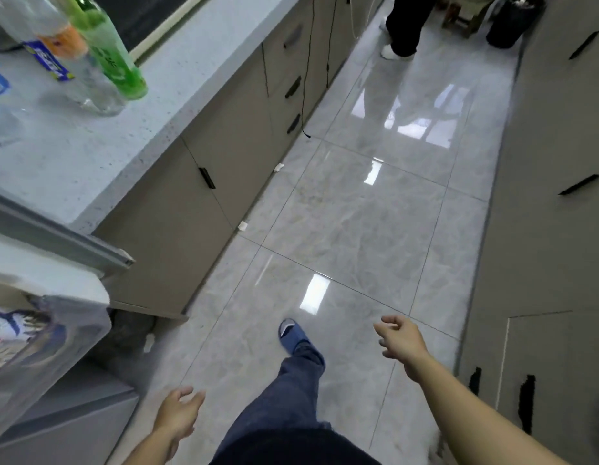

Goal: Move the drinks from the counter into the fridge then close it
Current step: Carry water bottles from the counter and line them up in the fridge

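Both hands empty, left hand and right hand with fingers loosely apart. Best to step toward the counter, grasp the green bottle low around its body.

The left hand hangs low with fingers loosely spread, holding nothing. The right hand reaches forward on an outstretched bare arm, fingers relaxed and slightly curled, also holding nothing.

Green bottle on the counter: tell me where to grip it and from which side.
Grip the green bottle around its straight lower body, coming from the aisle side. It stands upright near the counter edge, with clear bottles packed against its far side. Both hands are free.
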{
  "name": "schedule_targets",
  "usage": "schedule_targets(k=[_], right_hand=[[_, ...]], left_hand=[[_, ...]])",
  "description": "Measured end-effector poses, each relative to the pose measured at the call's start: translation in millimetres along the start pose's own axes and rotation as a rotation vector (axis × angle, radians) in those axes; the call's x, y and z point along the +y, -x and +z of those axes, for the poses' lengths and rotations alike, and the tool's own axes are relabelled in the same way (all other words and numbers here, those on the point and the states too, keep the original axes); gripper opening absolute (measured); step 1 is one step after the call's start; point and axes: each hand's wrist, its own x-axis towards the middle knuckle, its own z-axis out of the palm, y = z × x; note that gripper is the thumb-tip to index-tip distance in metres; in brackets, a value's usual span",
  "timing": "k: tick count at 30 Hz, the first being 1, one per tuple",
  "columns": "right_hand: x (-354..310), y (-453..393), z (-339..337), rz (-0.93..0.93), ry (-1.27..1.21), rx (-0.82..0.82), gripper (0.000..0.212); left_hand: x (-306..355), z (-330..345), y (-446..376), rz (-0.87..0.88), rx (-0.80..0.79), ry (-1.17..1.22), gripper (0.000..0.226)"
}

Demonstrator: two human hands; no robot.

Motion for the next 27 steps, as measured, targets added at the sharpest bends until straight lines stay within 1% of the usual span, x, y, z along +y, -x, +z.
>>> schedule_targets(k=[3, 5, 8, 11, 15, 18, 21, 23, 27], right_hand=[[-36, -21, -7, 0.004, 0.076, -0.026, 0.023], [-54, -35, -11, -0.006, 0.142, -0.035, 0.019], [-80, -59, -16, -0.014, 0.229, -0.042, 0.022], [-104, -81, -23, 0.018, 0.303, -0.054, 0.026], [-144, -115, -29, 0.018, 0.394, -0.077, 0.028], [-182, -145, -23, 0.017, 0.502, -0.105, 0.028], [-230, -179, -8, -0.061, 0.673, -0.139, 0.028], [-268, -200, 8, -0.132, 0.798, -0.197, 0.031], [-342, -230, 58, -0.28, 0.912, -0.352, 0.034]], left_hand=[[46, 11, -9, -0.049, -0.014, 0.018, 0.039], [82, 18, -13, -0.049, -0.027, 0.051, 0.039], [136, 27, -24, 0.019, -0.06, 0.104, 0.039], [185, 30, -30, 0.051, -0.056, 0.168, 0.038], [239, 32, -35, 0.037, -0.023, 0.289, 0.038], [264, 35, -36, 0.002, 0.016, 0.359, 0.039], [277, 36, -33, -0.062, 0.087, 0.41, 0.042], [281, 37, -28, -0.125, 0.134, 0.46, 0.043], [294, 31, -17, -0.26, 0.245, 0.572, 0.044]])
